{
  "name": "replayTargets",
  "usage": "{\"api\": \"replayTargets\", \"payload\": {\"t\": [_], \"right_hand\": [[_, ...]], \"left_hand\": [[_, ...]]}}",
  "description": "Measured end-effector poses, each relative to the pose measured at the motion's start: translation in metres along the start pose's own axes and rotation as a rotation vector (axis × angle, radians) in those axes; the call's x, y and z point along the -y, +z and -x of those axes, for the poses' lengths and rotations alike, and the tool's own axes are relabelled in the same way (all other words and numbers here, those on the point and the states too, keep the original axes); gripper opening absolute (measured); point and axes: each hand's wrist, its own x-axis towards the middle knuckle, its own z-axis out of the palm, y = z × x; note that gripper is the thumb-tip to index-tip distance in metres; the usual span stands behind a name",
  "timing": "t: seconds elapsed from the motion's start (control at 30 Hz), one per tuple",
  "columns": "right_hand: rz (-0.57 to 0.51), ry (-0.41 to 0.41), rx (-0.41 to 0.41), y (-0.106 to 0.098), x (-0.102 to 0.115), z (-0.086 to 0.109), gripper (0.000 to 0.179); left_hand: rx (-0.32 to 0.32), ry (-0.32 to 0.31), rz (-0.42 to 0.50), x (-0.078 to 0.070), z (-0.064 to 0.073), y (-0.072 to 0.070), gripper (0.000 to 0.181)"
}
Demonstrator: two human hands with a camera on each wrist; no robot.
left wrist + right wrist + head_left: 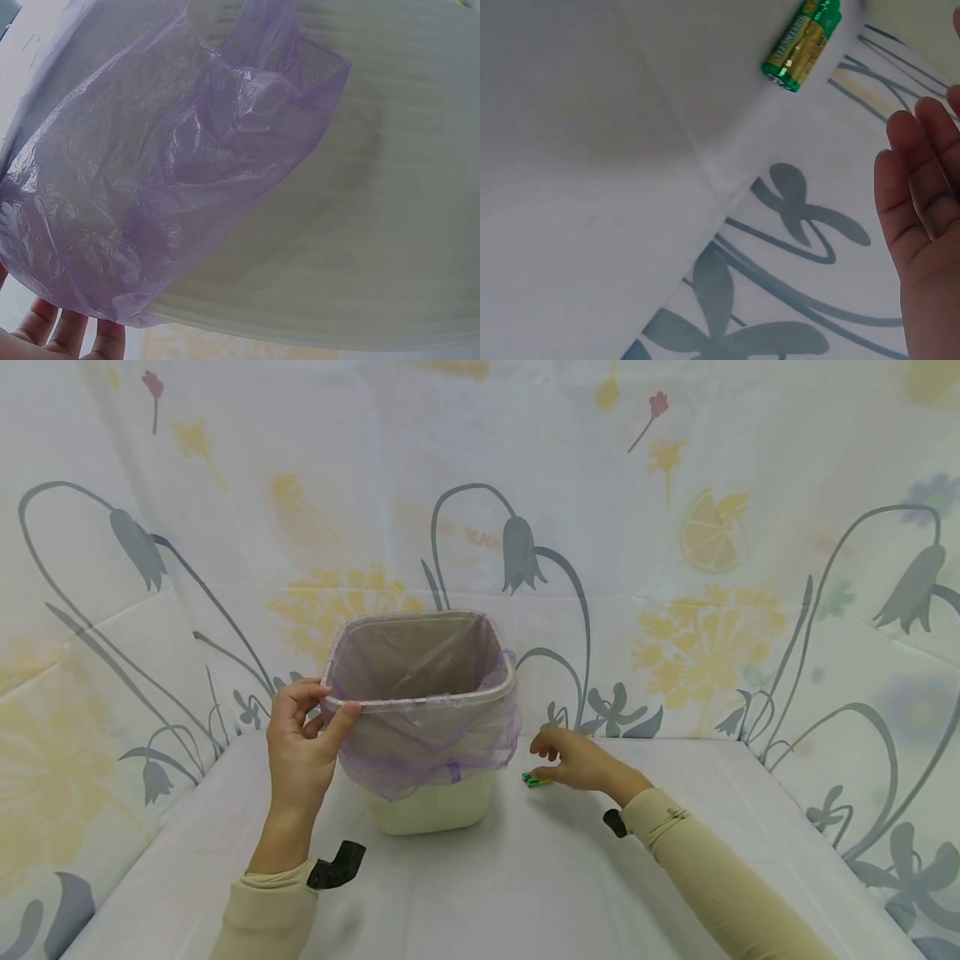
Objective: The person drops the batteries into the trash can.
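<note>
A pale cream trash bin [431, 806] stands on the white table, lined with a thin purple trash bag [427, 739] folded down over its rim. At the bin's front left corner my left hand [303, 735] grips the rim through the bag, thumb in front and fingers at the side. The left wrist view shows the bag's loose edge [180, 172] against the ribbed bin wall. Right of the bin lie small green and gold batteries [802, 45], seemingly a pair side by side. My right hand [581, 764] hovers just beside them, fingers loosely bent, holding nothing.
White cloth [570, 877] covers the table. Behind and at both sides rises a curtain [615, 643] with grey, yellow and red plant prints, close behind the bin. A black wrist mount [336, 865] sticks out from the left sleeve, another [615, 822] from the right.
</note>
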Motion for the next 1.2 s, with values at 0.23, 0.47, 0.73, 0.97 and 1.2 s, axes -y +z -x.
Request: {"api": "replayTargets", "payload": {"t": [0.23, 0.47, 0.73, 0.97, 1.2], "right_hand": [[0.023, 0.015, 0.069, 0.014, -0.009, 0.003, 0.031], [0.047, 0.019, 0.086, 0.023, -0.012, 0.004, 0.026], [0.119, 0.005, 0.084, 0.028, -0.016, 0.003, 0.026], [0.128, 0.017, 0.097, 0.029, -0.015, 0.004, 0.025], [0.138, 0.028, 0.138, 0.027, -0.013, 0.007, 0.022]], "left_hand": [[-0.003, -0.004, -0.004, 0.0, 0.0, 0.0, 0.037], [0.0, 0.003, -0.009, 0.0, 0.0, 0.0, 0.037], [0.0, 0.004, -0.004, -0.001, 0.0, 0.0, 0.037], [-0.003, 0.002, -0.001, -0.001, 0.0, 0.001, 0.037], [-0.003, -0.002, 0.001, -0.001, 0.001, 0.0, 0.037]]}}
